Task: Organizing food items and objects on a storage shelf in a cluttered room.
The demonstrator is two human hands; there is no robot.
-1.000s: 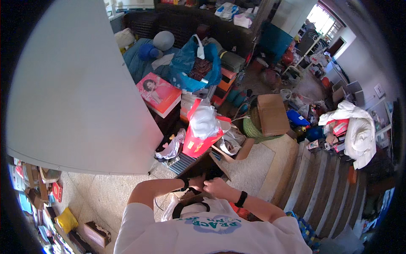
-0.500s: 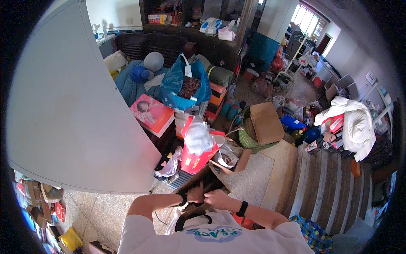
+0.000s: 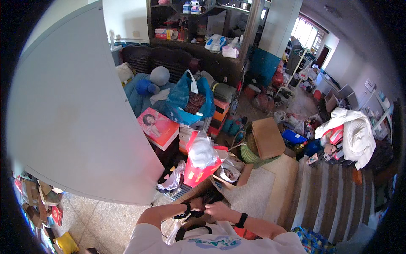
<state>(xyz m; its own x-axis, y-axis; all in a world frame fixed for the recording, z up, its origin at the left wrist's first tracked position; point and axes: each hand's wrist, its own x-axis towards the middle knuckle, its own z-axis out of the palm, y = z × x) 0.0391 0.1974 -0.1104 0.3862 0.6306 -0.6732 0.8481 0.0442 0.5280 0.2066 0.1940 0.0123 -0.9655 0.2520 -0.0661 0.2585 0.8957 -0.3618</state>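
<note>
Close in front of my body, my left hand (image 3: 196,205) and my right hand (image 3: 217,210) almost meet over an open cardboard box (image 3: 195,191). Dark things lie inside the box, too shadowed to name. The right hand's fingers are pinched together; what they hold is hidden. My left hand looks curled, its fingertips out of sight, and a black item with pale marks (image 3: 182,215) lies by its wrist. A dark band (image 3: 241,220) circles my right wrist. Just beyond the box stands a red gift bag (image 3: 201,172) stuffed with white plastic.
A large pale panel (image 3: 80,114) fills the left side. Past the box are a blue shopping bag (image 3: 190,103), a pink-red box (image 3: 157,127) and a green basket (image 3: 253,157) under a cardboard box (image 3: 267,137). Stairs (image 3: 323,199) lie at right, a white quilt (image 3: 355,142) above them.
My view has shifted, so the room sits lower and slightly to the right. The left hand's finger, stretched out before, now looks curled in. Both hands stay close together at the box.
</note>
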